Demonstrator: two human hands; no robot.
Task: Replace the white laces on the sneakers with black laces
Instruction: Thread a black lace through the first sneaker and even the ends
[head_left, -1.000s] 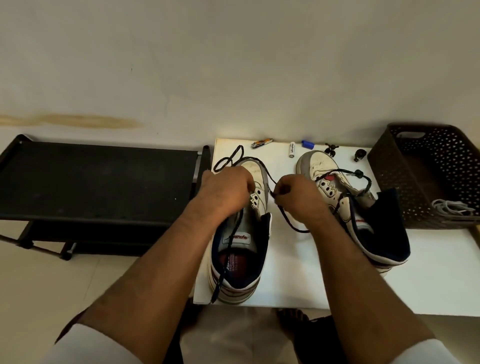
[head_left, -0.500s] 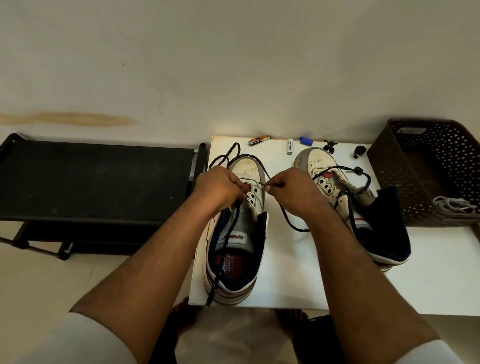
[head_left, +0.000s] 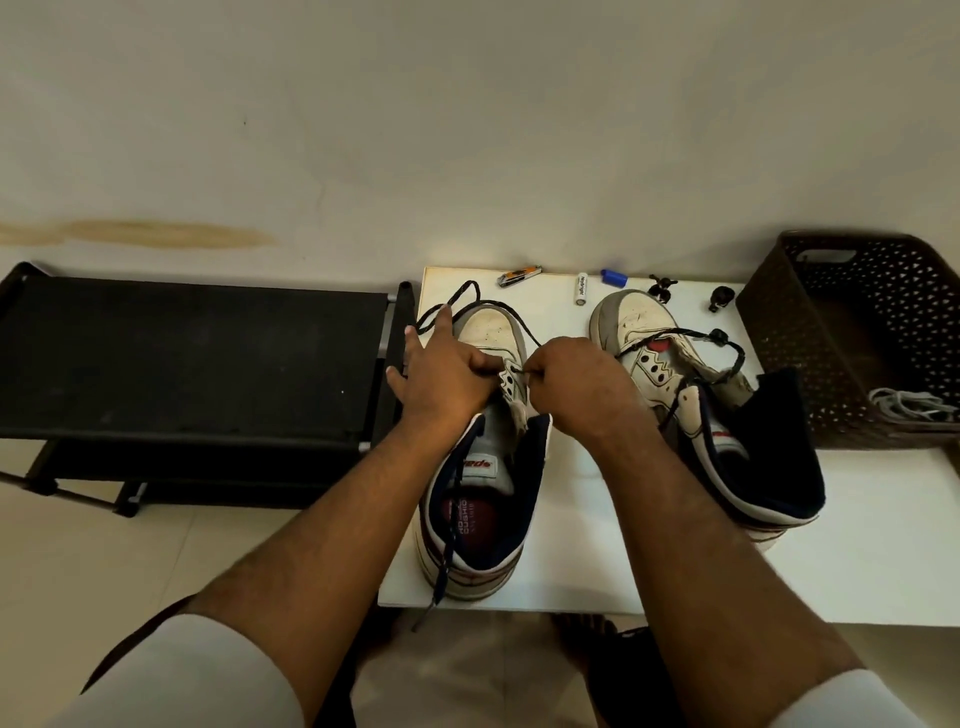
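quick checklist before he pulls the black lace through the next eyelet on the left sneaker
1. Lace end held: right hand pinches the black lace at the eyelets. ok
2. Shoe steadied: left hand rests on the left sneaker, some fingers spread. ok
3. Slack free: the lace loops loose past the toe. ok
4. Tail clear: the other end hangs over the table edge. not ok
5. Which eyelet is next: hidden by the hands. cannot tell
6. Right sneaker out of the way. ok
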